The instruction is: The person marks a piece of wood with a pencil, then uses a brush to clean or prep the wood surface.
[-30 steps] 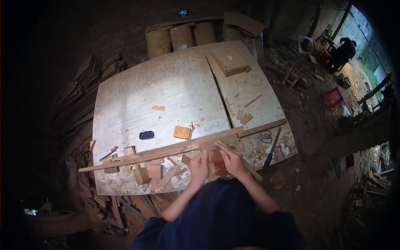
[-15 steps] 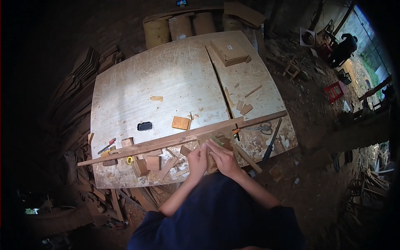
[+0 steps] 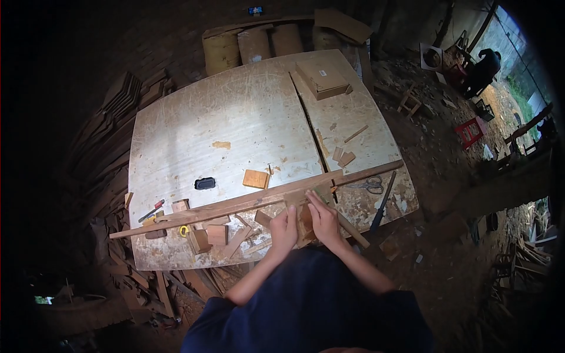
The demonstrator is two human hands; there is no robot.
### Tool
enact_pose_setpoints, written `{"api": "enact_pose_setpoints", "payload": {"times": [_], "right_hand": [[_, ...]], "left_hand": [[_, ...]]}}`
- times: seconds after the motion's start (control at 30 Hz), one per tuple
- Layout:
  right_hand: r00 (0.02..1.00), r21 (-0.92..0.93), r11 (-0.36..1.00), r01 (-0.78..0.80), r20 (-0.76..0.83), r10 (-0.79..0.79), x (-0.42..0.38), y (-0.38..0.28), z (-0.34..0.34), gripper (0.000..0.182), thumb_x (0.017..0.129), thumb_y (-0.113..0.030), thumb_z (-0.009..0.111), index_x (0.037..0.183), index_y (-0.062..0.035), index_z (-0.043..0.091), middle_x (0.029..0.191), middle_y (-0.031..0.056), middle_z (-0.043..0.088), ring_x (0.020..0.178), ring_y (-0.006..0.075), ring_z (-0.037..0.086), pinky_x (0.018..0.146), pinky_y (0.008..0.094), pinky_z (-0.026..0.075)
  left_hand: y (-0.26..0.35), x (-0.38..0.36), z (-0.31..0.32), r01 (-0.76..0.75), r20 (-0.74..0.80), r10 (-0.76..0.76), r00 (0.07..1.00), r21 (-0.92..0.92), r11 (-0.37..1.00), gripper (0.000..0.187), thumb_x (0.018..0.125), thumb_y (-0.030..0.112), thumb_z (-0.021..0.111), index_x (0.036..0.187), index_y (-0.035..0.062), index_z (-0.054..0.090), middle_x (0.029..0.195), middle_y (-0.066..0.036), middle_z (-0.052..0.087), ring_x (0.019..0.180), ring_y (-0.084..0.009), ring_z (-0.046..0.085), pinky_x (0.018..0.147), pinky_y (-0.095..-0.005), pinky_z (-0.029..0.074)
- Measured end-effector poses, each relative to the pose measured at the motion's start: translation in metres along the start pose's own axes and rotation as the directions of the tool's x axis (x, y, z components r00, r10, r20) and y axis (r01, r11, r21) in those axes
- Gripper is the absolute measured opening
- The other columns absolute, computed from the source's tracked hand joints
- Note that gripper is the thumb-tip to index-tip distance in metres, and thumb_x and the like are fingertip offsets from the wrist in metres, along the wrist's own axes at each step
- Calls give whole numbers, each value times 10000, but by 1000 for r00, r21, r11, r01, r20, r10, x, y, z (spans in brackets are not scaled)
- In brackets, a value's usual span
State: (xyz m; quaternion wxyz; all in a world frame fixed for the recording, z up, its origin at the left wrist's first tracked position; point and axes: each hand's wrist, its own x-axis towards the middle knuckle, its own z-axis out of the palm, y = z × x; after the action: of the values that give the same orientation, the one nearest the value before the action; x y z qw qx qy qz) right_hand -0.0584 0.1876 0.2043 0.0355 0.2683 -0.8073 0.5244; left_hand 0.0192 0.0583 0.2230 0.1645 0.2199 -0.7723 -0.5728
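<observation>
My left hand is closed against the left side of a small brown wooden piece at the table's front edge. On its other side, my right hand grips the piece with fingers pressed together and pointing forward. Part of the piece is hidden by the hands. Just beyond them a long wooden strip lies across the table. Left of my left hand are thin wood scraps and a pinkish wood block.
Scissors and a dark long tool lie at the right. An orange-brown block, a black case and a cardboard box sit farther back. A person is in the distance at the upper right.
My hands have moved apart, and more of the brown wooden piece shows between them. The right hand has shifted slightly right. The view has tilted a little.
</observation>
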Motion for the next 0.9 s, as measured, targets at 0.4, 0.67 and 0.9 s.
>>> {"api": "enact_pose_setpoints", "payload": {"times": [0.4,0.67,0.9], "right_hand": [[977,113,982,152,134,-167,1,-10,-8,368,1033,-17,547,1391,20,624,1394,233,648,1381,350,573,1088,405,501],[964,33,968,249,93,-251,11,-20,-5,427,962,23,647,1387,31,618,1388,222,651,1361,367,579,1063,419,529],[997,-36,997,74,-8,-74,10,-10,-3,356,1040,-105,584,1360,44,629,1297,265,680,1180,402,686,955,430,577]], "left_hand": [[9,14,0,-92,-118,92,989,4,996,413,1110,277,515,916,-46,685,671,-204,621,598,-204,590,605,-400,480],[11,17,2,-155,-49,159,986,75,985,400,1105,272,530,909,-44,677,640,-176,603,590,-222,577,574,-402,457],[16,10,1,-89,32,86,996,120,989,392,1103,282,513,950,-36,684,720,-267,640,655,-425,666,608,-457,488]]}}
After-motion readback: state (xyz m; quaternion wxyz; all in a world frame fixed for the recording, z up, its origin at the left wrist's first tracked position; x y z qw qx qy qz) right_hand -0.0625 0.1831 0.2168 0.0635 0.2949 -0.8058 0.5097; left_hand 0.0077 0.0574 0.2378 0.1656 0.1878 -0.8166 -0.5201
